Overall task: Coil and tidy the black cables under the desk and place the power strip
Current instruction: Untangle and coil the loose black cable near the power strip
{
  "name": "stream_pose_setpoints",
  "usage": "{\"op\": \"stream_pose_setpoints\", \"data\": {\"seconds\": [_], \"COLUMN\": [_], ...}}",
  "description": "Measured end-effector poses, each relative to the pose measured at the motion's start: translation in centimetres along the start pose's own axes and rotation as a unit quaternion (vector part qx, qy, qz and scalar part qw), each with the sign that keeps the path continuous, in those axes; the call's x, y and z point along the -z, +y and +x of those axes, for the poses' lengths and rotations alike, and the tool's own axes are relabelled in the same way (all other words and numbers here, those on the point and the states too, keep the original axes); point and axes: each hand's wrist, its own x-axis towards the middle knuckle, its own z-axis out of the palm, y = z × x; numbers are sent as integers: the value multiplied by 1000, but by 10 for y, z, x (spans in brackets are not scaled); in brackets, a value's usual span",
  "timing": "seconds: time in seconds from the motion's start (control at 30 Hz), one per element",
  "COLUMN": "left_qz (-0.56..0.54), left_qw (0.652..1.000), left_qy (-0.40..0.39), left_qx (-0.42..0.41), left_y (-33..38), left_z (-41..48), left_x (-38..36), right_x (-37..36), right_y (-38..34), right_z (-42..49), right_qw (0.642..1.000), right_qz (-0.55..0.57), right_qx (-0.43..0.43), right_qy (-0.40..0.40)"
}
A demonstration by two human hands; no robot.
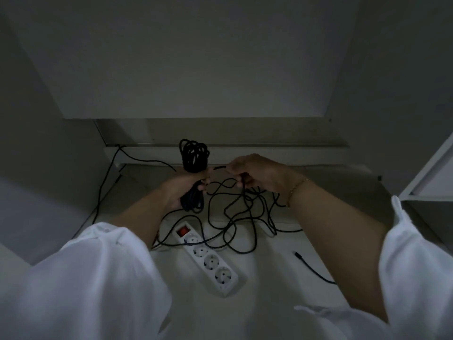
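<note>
My left hand (182, 186) grips a coiled bundle of black cable (194, 155), whose loops stick up above my fist and hang out below it. A short way to the right, my right hand (255, 171) pinches a loose strand of the same black cable. From there, tangled loose cable (241, 212) falls in loops onto the pale floor. Below my hands lies a white power strip (208, 257) with a red switch and several sockets. Some cable loops cross its switch end.
Under the desk it is dim. A white back panel and a low rail (245, 153) close off the far side, grey side panels stand left and right. One black cable (105, 182) runs up the left corner. A loose cable end (310, 266) lies on the floor at right.
</note>
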Motion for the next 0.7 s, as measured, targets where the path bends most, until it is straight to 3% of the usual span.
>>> {"op": "stream_pose_setpoints", "data": {"seconds": [0.1,0.17,0.3,0.5,0.63,0.7], "left_qz": [71,49,-82,-181,-86,-29], "left_qw": [996,998,993,975,990,995], "left_qy": [-36,-11,66,113,98,78], "left_qx": [27,22,-47,-69,-52,-47], "left_y": [-1,0,5,1,-2,-6], "left_z": [-4,-2,7,9,8,9], "left_x": [-13,-19,-13,3,5,0], "right_x": [-3,-5,-6,1,3,-3], "right_y": [-8,-15,-16,7,6,1], "right_z": [2,5,5,-3,1,3], "right_qw": [994,990,998,989,990,994], "right_qz": [6,31,20,6,109,88], "right_qx": [72,93,55,-63,-29,-14], "right_qy": [79,105,34,-135,-85,-56]}}
